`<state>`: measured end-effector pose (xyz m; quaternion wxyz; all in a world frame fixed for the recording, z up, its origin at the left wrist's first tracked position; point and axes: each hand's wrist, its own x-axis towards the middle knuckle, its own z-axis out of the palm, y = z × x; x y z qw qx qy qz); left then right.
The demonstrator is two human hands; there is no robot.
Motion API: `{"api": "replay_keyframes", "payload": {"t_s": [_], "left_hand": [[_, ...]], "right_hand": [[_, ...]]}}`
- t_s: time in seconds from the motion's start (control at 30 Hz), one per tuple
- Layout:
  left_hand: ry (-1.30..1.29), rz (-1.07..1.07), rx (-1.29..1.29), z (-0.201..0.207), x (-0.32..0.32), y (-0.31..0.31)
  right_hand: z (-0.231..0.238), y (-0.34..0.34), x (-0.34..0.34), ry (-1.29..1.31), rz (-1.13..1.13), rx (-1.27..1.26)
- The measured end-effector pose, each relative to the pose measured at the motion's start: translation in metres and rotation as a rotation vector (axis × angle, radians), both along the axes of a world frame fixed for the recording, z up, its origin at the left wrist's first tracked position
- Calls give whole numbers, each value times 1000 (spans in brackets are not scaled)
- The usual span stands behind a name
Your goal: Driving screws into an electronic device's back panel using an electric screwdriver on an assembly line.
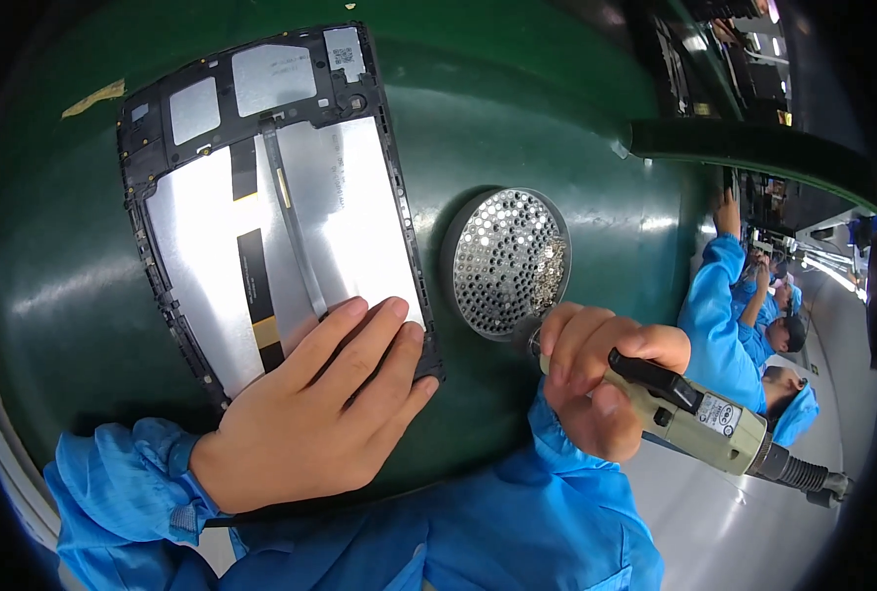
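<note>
Right hand (596,379): fingers closed round a beige electric screwdriver (689,414), tip at the near edge of the round perforated screw tray (507,261). Left hand (310,414): fingers flat and extended, gripping nothing, pressing the near corner of the opened tablet (271,207). Tablet: just left of the tray, long axis running away from the person; black frame, silver panel, flat cables. Green counter (54,295) beneath.

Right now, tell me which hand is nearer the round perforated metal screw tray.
Right. The right hand, gripping a beige electric screwdriver, sits at the round perforated metal screw tray's lower edge; the left hand presses the open tablet farther left.
</note>
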<state>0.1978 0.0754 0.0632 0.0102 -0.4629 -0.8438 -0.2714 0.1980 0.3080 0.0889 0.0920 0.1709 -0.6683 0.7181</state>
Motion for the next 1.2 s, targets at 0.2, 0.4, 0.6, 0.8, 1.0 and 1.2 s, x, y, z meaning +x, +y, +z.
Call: {"api": "replay_keyframes", "payload": {"t_s": [0.2, 0.4, 0.6, 0.8, 1.0, 1.2], "left_hand": [[1, 17, 8, 2, -1, 1], [13, 25, 18, 0, 0, 2], [45, 3, 6, -1, 0, 1], [57, 2, 37, 0, -1, 1], [40, 20, 80, -1, -2, 0], [64, 48, 125, -5, 1, 3]], "right_hand": [[1, -2, 0, -5, 18, -3], [2, -2, -1, 0, 32, 10], [14, -5, 8, 28, -97, -41], [29, -16, 16, 49, 23, -39], [24, -34, 12, 10, 175, -28], [22, -32, 12, 7, 204, -33]]}}
